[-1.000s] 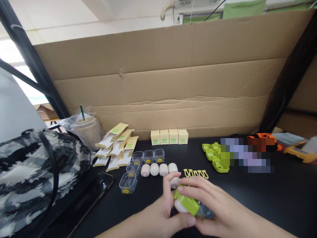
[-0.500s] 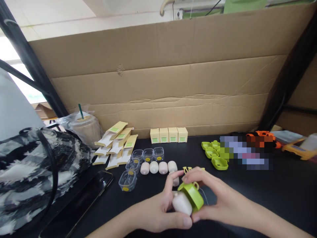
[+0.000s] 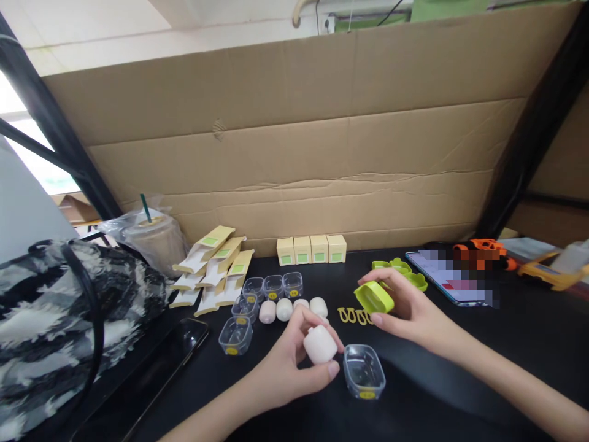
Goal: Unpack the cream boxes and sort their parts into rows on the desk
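Observation:
My left hand (image 3: 294, 356) is closed around a white rounded block (image 3: 321, 345) with a small nub on top, held above the black table. Higher and to the right, my right hand (image 3: 405, 304) pinches a hollow lime-green cover (image 3: 375, 299), its opening facing me. Between and below the hands, a clear plastic box (image 3: 364, 371) with a yellow sticker stands on the table. Several pink and white rounded blocks (image 3: 284, 310) sit in a row behind my left hand, which partly hides them. Yellow loops (image 3: 350, 315) lie left of my right fingertips.
More clear boxes (image 3: 235, 334) stand to the left, near unfolded cartons (image 3: 230, 276) and a dark phone (image 3: 142, 380). Small closed cartons (image 3: 311, 250) line the back. More green covers (image 3: 416, 282), a second phone (image 3: 442, 276) and an orange object (image 3: 483, 252) lie at right.
The green cover has come away from the white block and moved up and right in my right hand. My left hand keeps the block. The nearby clear box and yellow loops now show.

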Tool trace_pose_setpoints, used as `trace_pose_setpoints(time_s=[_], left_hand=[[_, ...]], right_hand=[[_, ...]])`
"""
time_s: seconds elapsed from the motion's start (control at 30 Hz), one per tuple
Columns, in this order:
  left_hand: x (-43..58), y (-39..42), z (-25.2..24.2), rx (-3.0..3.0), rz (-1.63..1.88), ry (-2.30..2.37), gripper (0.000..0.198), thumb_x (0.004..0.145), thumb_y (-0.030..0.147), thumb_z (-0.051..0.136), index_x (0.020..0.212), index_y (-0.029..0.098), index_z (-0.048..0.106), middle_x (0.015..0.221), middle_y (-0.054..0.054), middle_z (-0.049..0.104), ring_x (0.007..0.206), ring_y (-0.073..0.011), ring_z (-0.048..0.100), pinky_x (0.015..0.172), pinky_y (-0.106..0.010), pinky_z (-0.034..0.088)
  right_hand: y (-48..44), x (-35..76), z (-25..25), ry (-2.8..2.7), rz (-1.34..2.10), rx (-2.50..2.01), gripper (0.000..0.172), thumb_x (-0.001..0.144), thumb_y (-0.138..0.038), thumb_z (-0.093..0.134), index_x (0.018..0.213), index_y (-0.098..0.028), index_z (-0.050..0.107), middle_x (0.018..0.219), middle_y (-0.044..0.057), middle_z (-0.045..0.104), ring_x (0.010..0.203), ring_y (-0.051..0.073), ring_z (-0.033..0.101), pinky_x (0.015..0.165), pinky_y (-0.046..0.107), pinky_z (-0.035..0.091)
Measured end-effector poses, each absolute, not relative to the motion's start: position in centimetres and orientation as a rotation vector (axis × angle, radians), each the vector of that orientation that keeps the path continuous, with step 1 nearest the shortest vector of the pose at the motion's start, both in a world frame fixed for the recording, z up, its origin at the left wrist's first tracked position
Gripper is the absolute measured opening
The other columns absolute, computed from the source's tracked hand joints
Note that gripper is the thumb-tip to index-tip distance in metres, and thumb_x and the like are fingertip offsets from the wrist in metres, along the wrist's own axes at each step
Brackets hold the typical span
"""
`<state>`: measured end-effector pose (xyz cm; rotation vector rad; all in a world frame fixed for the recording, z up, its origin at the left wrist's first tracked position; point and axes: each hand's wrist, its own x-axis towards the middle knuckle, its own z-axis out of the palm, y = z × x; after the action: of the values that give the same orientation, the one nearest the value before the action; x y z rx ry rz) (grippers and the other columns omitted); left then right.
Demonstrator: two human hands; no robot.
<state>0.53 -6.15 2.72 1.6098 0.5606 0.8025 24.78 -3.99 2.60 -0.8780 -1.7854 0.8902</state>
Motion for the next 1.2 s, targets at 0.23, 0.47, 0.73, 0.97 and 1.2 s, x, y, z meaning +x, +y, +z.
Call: trace_pose_setpoints(time_s=[0.23, 0.47, 0.73, 0.97, 1.2], left_hand=[[1.1, -6.9, 3.5, 2.001, 0.823, 0.79, 0.035, 0.062, 0.008, 0.061, 0.094, 0.021, 0.051, 0.074, 0.003, 0.049, 0.061, -0.0106, 0.044, 0.056, -0.021, 0.034], [2.7, -7.5, 3.0, 2.941, 0.625, 0.759, 0.019, 0.084, 0.037, 0.06, 0.093, 0.021, 0.066, 0.074, -0.005, 0.064, 0.063, -0.0183, 0.057, 0.057, -0.028, 0.036], [-0.8, -7.4, 4.4, 2.932, 0.831, 0.956, 0.01, 0.085, 0.022, 0.054, 0.078, 0.021, 0.061, 0.072, -0.001, 0.062, 0.064, -0.0148, 0.055, 0.056, -0.025, 0.038], [-6.1, 0.5, 9.7, 2.806, 0.6, 1.811, 0.018, 0.087, 0.036, 0.051, 0.086, 0.023, 0.064, 0.091, -0.001, 0.069, 0.09, -0.0185, 0.063, 0.077, -0.028, 0.046], [-7.3, 5.8, 9.6, 2.67, 0.167, 2.048, 0.018, 0.086, 0.034, 0.055, 0.09, 0.019, 0.065, 0.095, -0.005, 0.068, 0.09, -0.0228, 0.064, 0.076, -0.035, 0.05]], right_hand=[[-4.7, 25.5, 3.5, -1.828, 0.854, -0.913, 0.037, 0.082, -0.037, 0.063, 0.114, -0.026, 0.048, 0.102, 0.004, 0.058, 0.087, 0.019, 0.061, 0.078, 0.034, 0.053], [-5.3, 24.9, 3.4, -1.846, 0.846, -0.904, 0.039, 0.082, -0.039, 0.065, 0.115, -0.027, 0.05, 0.106, 0.005, 0.059, 0.1, 0.021, 0.06, 0.088, 0.037, 0.049], [-5.7, 24.9, 3.9, -1.793, 0.919, -0.947, 0.039, 0.082, -0.041, 0.064, 0.115, -0.029, 0.047, 0.106, 0.005, 0.057, 0.098, 0.021, 0.058, 0.088, 0.036, 0.047], [-5.7, 24.9, 3.8, -1.795, 0.981, -0.949, 0.039, 0.083, -0.042, 0.063, 0.115, -0.031, 0.044, 0.108, 0.004, 0.055, 0.097, 0.02, 0.057, 0.088, 0.036, 0.046], [-5.7, 24.7, 3.5, -1.79, 1.009, -0.955, 0.04, 0.083, -0.045, 0.061, 0.116, -0.031, 0.042, 0.107, 0.004, 0.054, 0.094, 0.018, 0.057, 0.087, 0.035, 0.046]])
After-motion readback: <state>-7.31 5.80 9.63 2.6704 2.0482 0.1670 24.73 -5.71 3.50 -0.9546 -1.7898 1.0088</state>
